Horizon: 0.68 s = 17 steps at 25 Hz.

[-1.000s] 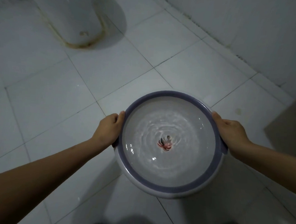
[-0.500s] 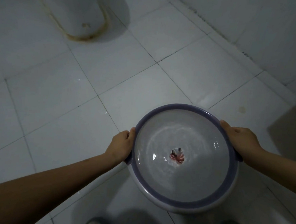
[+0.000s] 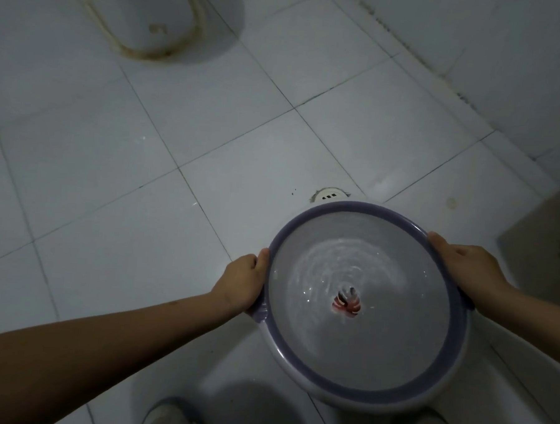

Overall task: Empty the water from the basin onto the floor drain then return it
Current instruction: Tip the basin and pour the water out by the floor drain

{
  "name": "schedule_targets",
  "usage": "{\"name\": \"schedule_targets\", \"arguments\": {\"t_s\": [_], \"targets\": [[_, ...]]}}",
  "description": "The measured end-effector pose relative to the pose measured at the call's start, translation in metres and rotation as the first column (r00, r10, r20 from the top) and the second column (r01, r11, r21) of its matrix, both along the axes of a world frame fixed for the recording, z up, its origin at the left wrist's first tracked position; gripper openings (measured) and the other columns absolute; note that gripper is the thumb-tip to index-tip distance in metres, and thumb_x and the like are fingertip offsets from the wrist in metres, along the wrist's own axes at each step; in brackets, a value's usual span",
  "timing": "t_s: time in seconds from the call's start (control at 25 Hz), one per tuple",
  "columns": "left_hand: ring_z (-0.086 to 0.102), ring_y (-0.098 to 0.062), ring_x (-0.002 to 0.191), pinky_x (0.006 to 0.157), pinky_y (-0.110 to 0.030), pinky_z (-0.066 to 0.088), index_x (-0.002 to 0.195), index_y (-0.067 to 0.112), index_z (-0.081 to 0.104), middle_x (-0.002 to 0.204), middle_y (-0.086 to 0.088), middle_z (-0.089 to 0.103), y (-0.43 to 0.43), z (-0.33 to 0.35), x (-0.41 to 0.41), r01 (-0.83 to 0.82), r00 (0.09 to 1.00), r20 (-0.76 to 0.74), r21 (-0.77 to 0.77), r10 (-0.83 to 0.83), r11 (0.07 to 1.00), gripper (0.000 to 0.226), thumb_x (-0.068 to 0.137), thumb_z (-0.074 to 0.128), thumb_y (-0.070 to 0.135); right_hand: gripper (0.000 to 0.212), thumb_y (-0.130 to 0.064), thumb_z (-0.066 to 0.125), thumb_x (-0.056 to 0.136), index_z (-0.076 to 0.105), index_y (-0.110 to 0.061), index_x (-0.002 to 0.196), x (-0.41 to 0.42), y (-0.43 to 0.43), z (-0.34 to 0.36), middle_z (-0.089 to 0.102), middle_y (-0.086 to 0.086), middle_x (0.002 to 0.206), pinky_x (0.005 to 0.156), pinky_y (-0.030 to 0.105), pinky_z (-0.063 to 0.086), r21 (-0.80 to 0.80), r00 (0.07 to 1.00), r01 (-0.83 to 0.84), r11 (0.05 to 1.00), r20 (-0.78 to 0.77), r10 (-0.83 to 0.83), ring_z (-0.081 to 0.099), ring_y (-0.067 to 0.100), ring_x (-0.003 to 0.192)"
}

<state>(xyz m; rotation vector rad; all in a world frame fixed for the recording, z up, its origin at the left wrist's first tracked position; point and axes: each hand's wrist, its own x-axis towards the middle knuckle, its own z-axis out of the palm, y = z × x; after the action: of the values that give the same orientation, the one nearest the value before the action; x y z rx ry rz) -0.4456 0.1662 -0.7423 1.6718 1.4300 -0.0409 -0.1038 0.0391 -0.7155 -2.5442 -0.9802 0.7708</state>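
A round white basin with a purple rim (image 3: pixel 297 349) hangs level above the tiled floor, with rippling water inside and a red printed mark at its centre. My left hand (image 3: pixel 240 284) grips the rim on its left side. On the right side my right hand (image 3: pixel 467 270) holds the rim. The round floor drain (image 3: pixel 330 195) shows just past the basin's far edge; its near part is hidden by the basin.
A white toilet base (image 3: pixel 146 20) with a stained seam stands at the far left. The tiled wall (image 3: pixel 507 61) runs along the right. A brownish mat (image 3: pixel 542 258) lies at the right edge. My shoes (image 3: pixel 170 417) show at the bottom.
The basin and both hands have shifted right and toward me in the view. The floor drain has come into sight beyond the basin's far rim.
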Motion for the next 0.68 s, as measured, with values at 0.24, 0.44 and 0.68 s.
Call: {"name": "schedule_targets", "arguments": {"t_s": [0.24, 0.44, 0.68], "targets": [[0.062, -0.013, 0.061, 0.048, -0.018, 0.047, 0.09, 0.003, 0.066, 0.077, -0.009, 0.067, -0.008, 0.005, 0.006, 0.023, 1.0, -0.007, -0.064, -0.023, 0.998, 0.068, 0.101, 0.019, 0.05, 0.074, -0.061, 0.039, 0.092, 0.07, 0.003, 0.072, 0.009, -0.013, -0.002, 0.065, 0.014, 0.061, 0.052, 0.02, 0.04, -0.027, 1.0, 0.011, 1.0, 0.016, -0.011, 0.058, 0.021, 0.054], [0.062, -0.015, 0.051, 0.034, -0.01, 0.042, 0.075, 0.007, 0.061, 0.065, -0.007, 0.063, -0.005, 0.009, 0.014, 0.025, 1.0, -0.004, -0.068, -0.025, 0.997, 0.064, 0.102, 0.02, 0.048, 0.075, -0.063, 0.039, 0.091, 0.07, 0.002, 0.07, 0.014, -0.016, -0.003, 0.066, 0.01, 0.059, 0.05, 0.019, 0.04, -0.032, 0.999, 0.04, 0.999, 0.017, -0.04, 0.059, 0.02, 0.055], [0.064, -0.024, 0.055, 0.043, -0.023, 0.054, 0.078, 0.004, 0.062, 0.066, -0.01, 0.062, 0.0, 0.016, 0.019, 0.006, 1.0, -0.002, -0.105, -0.006, 0.994, 0.065, 0.102, 0.021, 0.049, 0.074, -0.066, 0.042, 0.089, 0.071, 0.0, 0.069, 0.019, -0.012, -0.002, 0.07, 0.016, 0.067, 0.068, 0.038, 0.052, -0.041, 0.996, 0.082, 0.996, -0.036, -0.083, 0.067, 0.031, 0.069]]}}
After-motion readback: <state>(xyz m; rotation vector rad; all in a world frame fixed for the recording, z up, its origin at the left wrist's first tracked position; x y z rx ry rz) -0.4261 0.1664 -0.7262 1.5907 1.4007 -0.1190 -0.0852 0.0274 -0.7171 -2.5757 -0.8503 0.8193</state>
